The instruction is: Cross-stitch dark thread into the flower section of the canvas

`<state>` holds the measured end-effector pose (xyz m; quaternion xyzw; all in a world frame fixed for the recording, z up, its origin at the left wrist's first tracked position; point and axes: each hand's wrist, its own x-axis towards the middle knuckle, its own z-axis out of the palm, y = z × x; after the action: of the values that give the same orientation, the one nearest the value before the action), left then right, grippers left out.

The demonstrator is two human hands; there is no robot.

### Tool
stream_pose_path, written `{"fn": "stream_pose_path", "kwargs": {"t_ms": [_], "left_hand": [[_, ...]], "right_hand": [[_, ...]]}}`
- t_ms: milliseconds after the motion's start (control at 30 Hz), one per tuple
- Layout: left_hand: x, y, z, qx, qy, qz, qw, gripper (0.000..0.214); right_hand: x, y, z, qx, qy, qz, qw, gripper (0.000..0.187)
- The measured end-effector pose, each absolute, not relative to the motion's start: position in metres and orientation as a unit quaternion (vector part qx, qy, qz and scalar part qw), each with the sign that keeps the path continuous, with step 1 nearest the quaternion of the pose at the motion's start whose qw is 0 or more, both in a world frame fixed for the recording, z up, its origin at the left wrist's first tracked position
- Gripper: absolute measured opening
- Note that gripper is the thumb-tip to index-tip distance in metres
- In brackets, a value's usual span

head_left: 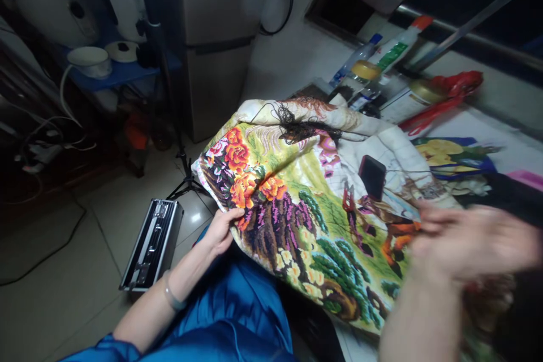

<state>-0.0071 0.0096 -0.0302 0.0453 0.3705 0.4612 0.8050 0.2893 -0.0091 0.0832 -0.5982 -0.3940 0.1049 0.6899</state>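
A large cross-stitch cloth [288, 220] with flowers, rocks and green trees spreads across the middle, rolled up along its far side. My left hand [223, 232] grips its near left edge, thumb on top and fingers underneath. My right hand [470, 237] is raised over the right part of the cloth, smeared by motion; whatever its fingers hold cannot be made out. A tangle of dark thread [297, 129] lies near the roll. On the cloth rest a dark phone [373, 177] and a small red-handled tool [348, 197], perhaps thread snips.
Bottles [392, 51], a gold-lidded jar [365, 70] and a red plastic bag [460, 87] stand at the back right. A black-and-silver case [153, 243] sits on the floor at left, near a tripod [184, 178]. Behind are a fridge [220, 90] and a blue stand [123, 76].
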Motion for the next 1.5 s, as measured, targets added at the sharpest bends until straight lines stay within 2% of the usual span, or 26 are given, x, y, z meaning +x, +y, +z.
{"fn": "stream_pose_path", "kwargs": {"t_ms": [33,133,167,267,400,700,1000,1200,1500], "left_hand": [[-0.007,0.009,-0.029,0.046,0.367,0.461,0.807,0.039],[-0.007,0.009,-0.026,0.043,0.357,0.461,0.811,0.037],[-0.007,0.009,-0.025,0.042,0.357,0.461,0.812,0.036],[-0.008,0.01,-0.024,0.043,0.36,0.452,0.815,0.03],[-0.008,0.01,-0.023,0.037,0.361,0.448,0.817,0.025],[-0.007,0.009,-0.028,0.032,0.354,0.453,0.817,0.027],[0.003,0.009,-0.026,0.08,0.371,0.511,0.771,0.047],[0.004,0.011,-0.029,0.05,0.378,0.5,0.778,0.034],[0.001,0.011,-0.029,0.034,0.368,0.488,0.791,0.031]], "right_hand": [[0.263,-0.01,0.071,-0.602,-0.409,0.086,0.681,0.023],[0.189,-0.013,0.038,-0.624,-0.52,0.292,0.505,0.014],[0.17,-0.014,0.031,-0.617,-0.558,0.325,0.45,0.015],[0.135,-0.014,0.018,-0.586,-0.654,0.318,0.357,0.021],[0.127,-0.012,0.014,-0.596,-0.693,0.265,0.307,0.025],[0.126,-0.011,0.013,-0.617,-0.684,0.263,0.288,0.026],[0.125,-0.011,0.013,-0.621,-0.673,0.272,0.296,0.027],[0.127,-0.013,0.013,-0.624,-0.647,0.32,0.299,0.028],[0.125,-0.013,0.011,-0.634,-0.628,0.327,0.312,0.027]]}}
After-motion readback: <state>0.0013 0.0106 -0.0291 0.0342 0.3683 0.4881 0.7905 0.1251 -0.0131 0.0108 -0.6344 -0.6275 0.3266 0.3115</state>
